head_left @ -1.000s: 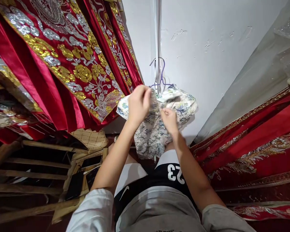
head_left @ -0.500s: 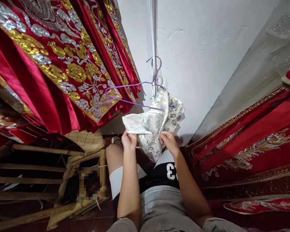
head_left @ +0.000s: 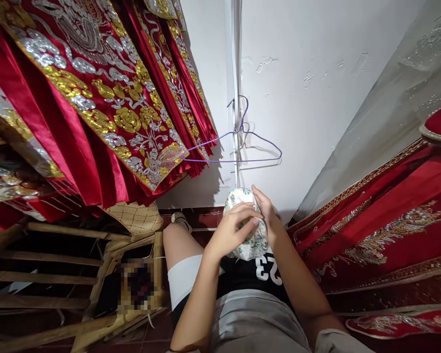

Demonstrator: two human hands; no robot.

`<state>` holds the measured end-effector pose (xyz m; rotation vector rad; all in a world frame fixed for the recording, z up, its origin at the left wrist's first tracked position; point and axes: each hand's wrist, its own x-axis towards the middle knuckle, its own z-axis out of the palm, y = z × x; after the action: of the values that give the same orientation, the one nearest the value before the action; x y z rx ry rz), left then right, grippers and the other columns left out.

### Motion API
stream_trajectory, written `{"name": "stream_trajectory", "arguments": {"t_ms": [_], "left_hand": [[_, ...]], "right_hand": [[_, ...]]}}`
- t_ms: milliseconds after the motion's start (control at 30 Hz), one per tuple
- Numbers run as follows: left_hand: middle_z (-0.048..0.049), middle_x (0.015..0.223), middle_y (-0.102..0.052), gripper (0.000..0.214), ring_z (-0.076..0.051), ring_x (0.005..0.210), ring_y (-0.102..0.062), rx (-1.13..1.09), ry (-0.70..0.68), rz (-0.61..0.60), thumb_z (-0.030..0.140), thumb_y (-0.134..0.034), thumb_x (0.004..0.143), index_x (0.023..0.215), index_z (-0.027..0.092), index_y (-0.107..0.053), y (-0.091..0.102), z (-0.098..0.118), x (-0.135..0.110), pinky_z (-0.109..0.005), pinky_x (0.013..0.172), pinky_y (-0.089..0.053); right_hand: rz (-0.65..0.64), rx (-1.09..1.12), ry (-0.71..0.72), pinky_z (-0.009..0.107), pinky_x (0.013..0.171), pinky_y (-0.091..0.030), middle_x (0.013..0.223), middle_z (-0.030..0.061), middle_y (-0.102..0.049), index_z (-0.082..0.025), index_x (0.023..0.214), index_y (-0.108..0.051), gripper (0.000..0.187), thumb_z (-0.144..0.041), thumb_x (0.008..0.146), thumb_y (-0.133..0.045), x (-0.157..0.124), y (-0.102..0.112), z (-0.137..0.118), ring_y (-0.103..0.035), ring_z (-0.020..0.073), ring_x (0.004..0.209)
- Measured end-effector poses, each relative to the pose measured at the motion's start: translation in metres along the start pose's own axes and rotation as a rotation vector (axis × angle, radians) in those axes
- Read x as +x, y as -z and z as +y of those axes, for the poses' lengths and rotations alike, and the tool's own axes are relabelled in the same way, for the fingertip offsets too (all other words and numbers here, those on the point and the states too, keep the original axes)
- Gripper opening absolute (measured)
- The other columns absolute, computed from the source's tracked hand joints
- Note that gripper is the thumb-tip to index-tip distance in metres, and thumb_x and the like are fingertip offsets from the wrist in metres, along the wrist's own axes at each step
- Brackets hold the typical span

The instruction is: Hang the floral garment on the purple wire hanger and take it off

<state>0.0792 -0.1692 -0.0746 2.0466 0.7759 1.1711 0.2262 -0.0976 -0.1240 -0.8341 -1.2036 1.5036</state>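
Big change vs 0.5 s ago: patterned garment (head_left: 238, 195) is off the purple hanger (head_left: 241, 129), which now hangs bare by the wall (head_left: 297, 108). Garment's bunched btwn L hand (head_left: 228, 230) & R hand (head_left: 267, 208), over the blk shorts (head_left: 238, 274). R hand grips its side, fingers partly hidden; L curves over the front, can't tell if it's pinching cloth. So unhanging looks done; bundle's compact, prob. loose.

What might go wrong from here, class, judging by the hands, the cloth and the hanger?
The floral cloth could crease, since it is gathered between the left hand and right hand. The purple hanger might snag the red embroidered garment, whose corner its left end overlaps in view; whether they touch is unclear.
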Motion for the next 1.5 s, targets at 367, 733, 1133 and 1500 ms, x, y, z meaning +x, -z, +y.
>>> {"name": "stream_trajectory", "arguments": {"t_ms": [367, 733, 1133, 1500], "left_hand": [[-0.0051, 0.081, -0.064, 0.064, -0.019, 0.076, -0.058, 0.068, 0.166, -0.271, 0.069, -0.033, 0.099, 0.079, 0.015, -0.061, 0.061, -0.055, 0.004, -0.029, 0.072, -0.046], [-0.0044, 0.060, -0.063, 0.046, -0.017, 0.052, -0.053, 0.767, 0.480, -0.472, 0.053, -0.045, 0.095, 0.067, 0.020, -0.058, 0.135, -0.031, -0.022, -0.029, 0.056, -0.032], [-0.0194, 0.109, -0.070, 0.020, -0.035, 0.109, -0.063, 1.198, 0.239, -0.177, 0.026, -0.048, 0.087, 0.086, 0.016, -0.065, 0.155, -0.039, 0.022, -0.048, 0.098, -0.047], [-0.0079, 0.081, -0.070, 0.015, -0.023, 0.074, -0.063, 1.035, 0.437, -0.469, 0.030, -0.053, 0.076, 0.070, 0.020, -0.061, 0.176, -0.046, 0.083, -0.031, 0.071, -0.046]], "right_hand": [[-0.572, -0.512, -0.159, 0.025, 0.064, -0.046, 0.076, 0.0010, -0.069, -0.016, 0.080, -0.070, 0.014, -0.019, 0.067, -0.067, 0.009, -0.001, -0.095, -0.062, 0.0163, 0.070], [0.097, -0.888, 0.358, 0.034, 0.075, -0.047, 0.098, 0.0062, -0.071, -0.021, 0.140, -0.057, 0.064, -0.015, 0.077, -0.047, 0.082, 0.027, -0.067, -0.058, 0.0198, 0.071], [0.202, -0.963, 0.412, 0.028, 0.059, -0.028, 0.061, -0.0027, -0.043, -0.021, 0.068, -0.049, 0.007, -0.022, 0.074, -0.045, 0.027, 0.077, -0.087, -0.040, 0.0152, 0.061], [0.174, -0.965, 0.387, 0.026, 0.059, -0.030, 0.063, -0.0031, -0.046, -0.020, 0.069, -0.053, 0.007, -0.023, 0.074, -0.049, 0.014, 0.066, -0.092, -0.040, 0.0140, 0.063]]}}
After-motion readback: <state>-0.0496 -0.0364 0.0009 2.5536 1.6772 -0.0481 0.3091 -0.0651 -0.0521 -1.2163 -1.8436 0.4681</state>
